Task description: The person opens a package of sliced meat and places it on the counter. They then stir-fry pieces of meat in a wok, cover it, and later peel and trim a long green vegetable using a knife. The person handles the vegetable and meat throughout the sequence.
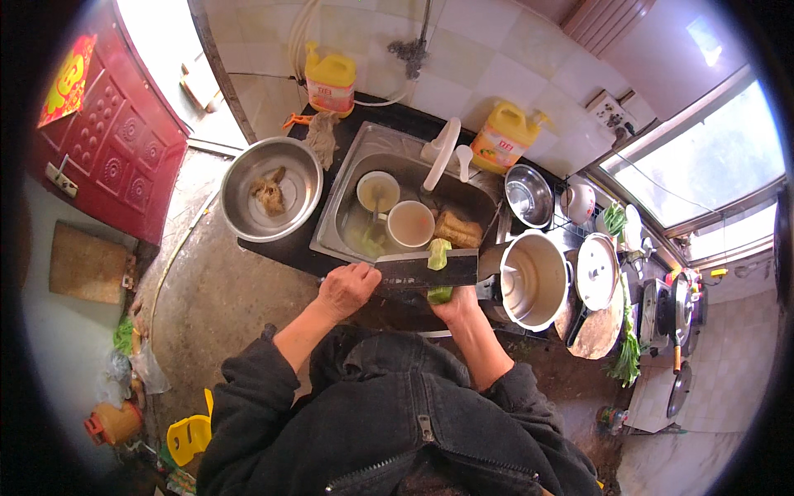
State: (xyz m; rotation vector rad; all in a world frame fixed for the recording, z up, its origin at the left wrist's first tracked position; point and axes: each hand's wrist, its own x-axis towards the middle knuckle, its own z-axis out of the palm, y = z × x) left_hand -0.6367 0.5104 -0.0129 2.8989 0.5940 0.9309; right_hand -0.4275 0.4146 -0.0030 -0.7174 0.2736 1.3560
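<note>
My left hand is closed around the handle of a dark-bladed cleaver, held crosswise over the front edge of the sink. In my right hand is a thick green vegetable stem, partly hidden by the blade. A pale green strip of peel hangs over the blade's upper edge. Beyond it, the steel sink holds cloudy water, a white bowl and a white mug full of murky liquid. A brown, rough-skinned chunk lies at the sink's right side.
A steel basin with a tan, fibrous lump stands left of the sink. To the right are a deep pot, a lidded white pot and a small steel bowl. A white faucet arches over the sink. Yellow jugs stand behind.
</note>
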